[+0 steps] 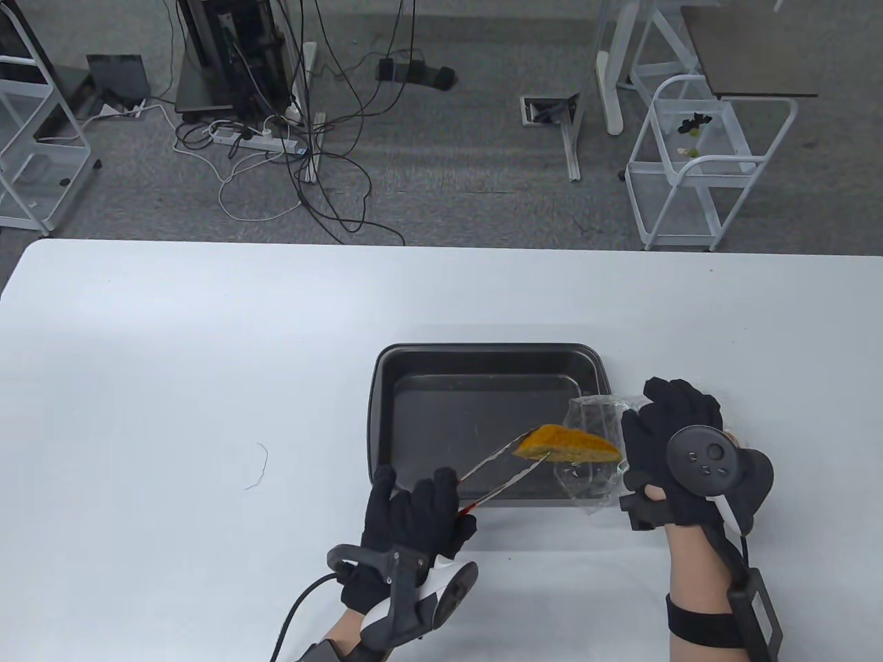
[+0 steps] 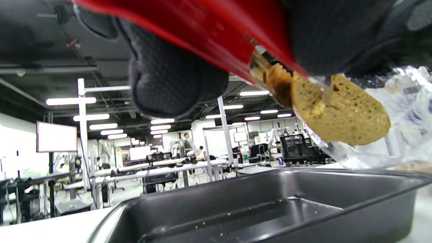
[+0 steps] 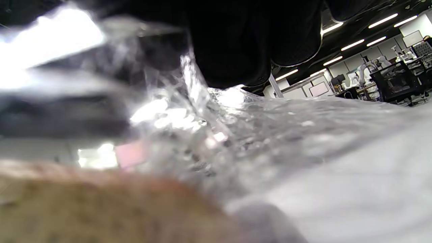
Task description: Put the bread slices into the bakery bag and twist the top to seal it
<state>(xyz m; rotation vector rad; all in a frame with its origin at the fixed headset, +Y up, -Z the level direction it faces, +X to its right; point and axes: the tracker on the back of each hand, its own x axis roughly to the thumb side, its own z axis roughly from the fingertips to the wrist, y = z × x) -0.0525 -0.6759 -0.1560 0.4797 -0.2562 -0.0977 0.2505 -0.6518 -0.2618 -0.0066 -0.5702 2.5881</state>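
Left hand grips tongs (pinching bread slice); right hand holds bag.

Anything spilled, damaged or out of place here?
Nothing serious. Crumbs dot the baking tray floor, and a stray thread lies on the table left of it.

Table view high above; wrist views low, close; shared bread slice
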